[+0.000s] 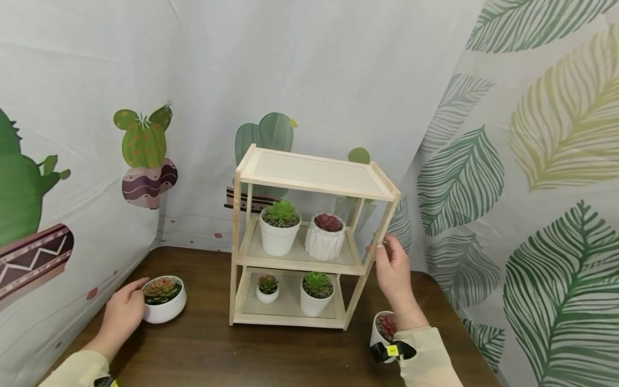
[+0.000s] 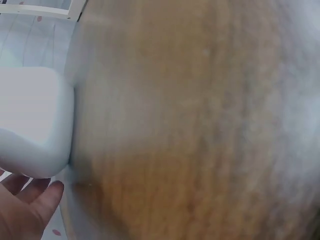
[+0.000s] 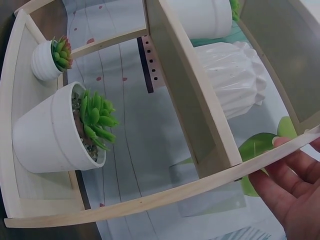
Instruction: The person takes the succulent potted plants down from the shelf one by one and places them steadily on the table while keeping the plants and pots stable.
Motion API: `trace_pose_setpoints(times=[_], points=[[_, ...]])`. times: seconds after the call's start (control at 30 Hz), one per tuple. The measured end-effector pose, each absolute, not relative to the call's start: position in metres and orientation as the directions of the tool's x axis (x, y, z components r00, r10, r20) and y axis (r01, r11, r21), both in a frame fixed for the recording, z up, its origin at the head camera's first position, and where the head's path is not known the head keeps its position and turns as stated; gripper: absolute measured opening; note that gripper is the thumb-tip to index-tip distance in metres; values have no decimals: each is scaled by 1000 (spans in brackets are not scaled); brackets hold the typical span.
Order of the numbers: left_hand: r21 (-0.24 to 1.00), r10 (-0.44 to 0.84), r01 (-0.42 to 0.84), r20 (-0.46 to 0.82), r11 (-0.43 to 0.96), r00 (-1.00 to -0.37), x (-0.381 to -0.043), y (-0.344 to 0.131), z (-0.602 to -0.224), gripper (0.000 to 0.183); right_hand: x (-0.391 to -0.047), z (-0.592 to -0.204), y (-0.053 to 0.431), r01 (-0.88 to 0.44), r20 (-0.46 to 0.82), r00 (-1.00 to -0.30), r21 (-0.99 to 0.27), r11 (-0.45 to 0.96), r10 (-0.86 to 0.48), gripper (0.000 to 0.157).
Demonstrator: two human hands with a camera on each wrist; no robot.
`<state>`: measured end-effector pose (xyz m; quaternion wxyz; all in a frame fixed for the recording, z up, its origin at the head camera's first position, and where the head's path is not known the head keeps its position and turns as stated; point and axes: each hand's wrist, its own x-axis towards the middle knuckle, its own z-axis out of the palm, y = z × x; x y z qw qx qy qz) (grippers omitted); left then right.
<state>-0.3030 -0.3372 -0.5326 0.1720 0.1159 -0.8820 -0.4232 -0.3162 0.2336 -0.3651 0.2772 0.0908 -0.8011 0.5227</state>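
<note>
A light wooden shelf (image 1: pixel 309 264) stands mid-table, its bare top panel above two tiers. My right hand (image 1: pixel 395 271) pinches its right upright, thumb in front; in the right wrist view the fingers (image 3: pixel 295 170) lie around that post. On the middle tier are a green succulent pot (image 1: pixel 280 236) and a ribbed white pot (image 1: pixel 325 243) with a dark red succulent. Below sit a small succulent pot (image 1: pixel 267 296) and another green one (image 1: pixel 316 302). At left, my left hand (image 1: pixel 124 312) touches the side of a low white bowl (image 1: pixel 166 310) planted with an orange-green succulent.
A white pot with a red succulent (image 1: pixel 385 325) stands on the table near the right forearm, partly hidden by the sleeve and wrist strap. The brown table (image 1: pixel 271 357) meets printed curtains (image 1: pixel 309 80) behind and at both sides.
</note>
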Motion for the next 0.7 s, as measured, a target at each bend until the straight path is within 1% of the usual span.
trace_pose_setpoints(times=[0.17,0.37,0.53,0.7], points=[[765,-338,-3,282,644,-898,-301,-336,-526,49,-318,-367,237,-464,564,-817,-766,445,117,30],[711,-291,97,402,696,-868,-299,-329,-510,43,-314,-359,240,-429,511,-855,-792,433,87,31],[704,-261,162,453,691,-853,-297,-320,-491,44,-308,-352,239,-398,474,-877,-810,430,80,31],[720,-245,235,494,653,-834,-293,-303,-476,50,-302,-349,235,-375,469,-878,-798,472,95,34]])
